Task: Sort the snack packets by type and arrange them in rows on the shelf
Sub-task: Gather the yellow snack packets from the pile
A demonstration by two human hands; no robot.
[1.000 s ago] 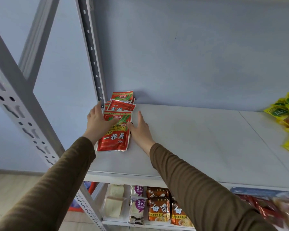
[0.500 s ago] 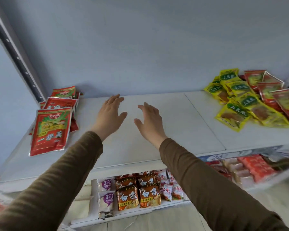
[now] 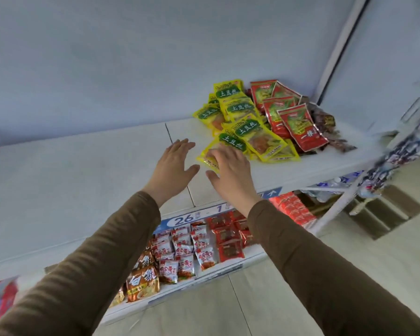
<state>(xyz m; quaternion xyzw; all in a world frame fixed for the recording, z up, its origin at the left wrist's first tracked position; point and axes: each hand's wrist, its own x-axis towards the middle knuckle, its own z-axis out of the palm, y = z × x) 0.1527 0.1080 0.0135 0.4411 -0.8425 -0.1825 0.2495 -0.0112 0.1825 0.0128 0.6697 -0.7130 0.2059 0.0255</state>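
Observation:
A loose heap of yellow snack packets (image 3: 250,122) with green labels lies on the white shelf (image 3: 83,170) at the right. Beside them, further right, are several red packets (image 3: 298,127), with dark packets (image 3: 325,122) behind. My right hand (image 3: 230,173) is spread, fingers over the lower edge of the nearest yellow packet (image 3: 210,160), holding nothing. My left hand (image 3: 174,168) hovers open just to its left, above bare shelf. Both arms wear brown sleeves.
The shelf's right upright (image 3: 337,47) rises behind the heap. A lower shelf (image 3: 204,275) holds rows of small white-red packets, red packs and orange noodle packs. A blue price strip (image 3: 187,218) runs along the shelf edge. Tiled floor lies below.
My view and both hands have swung right, away from the row of red packets at the left end, across the bare shelf to the mixed heap at the right.

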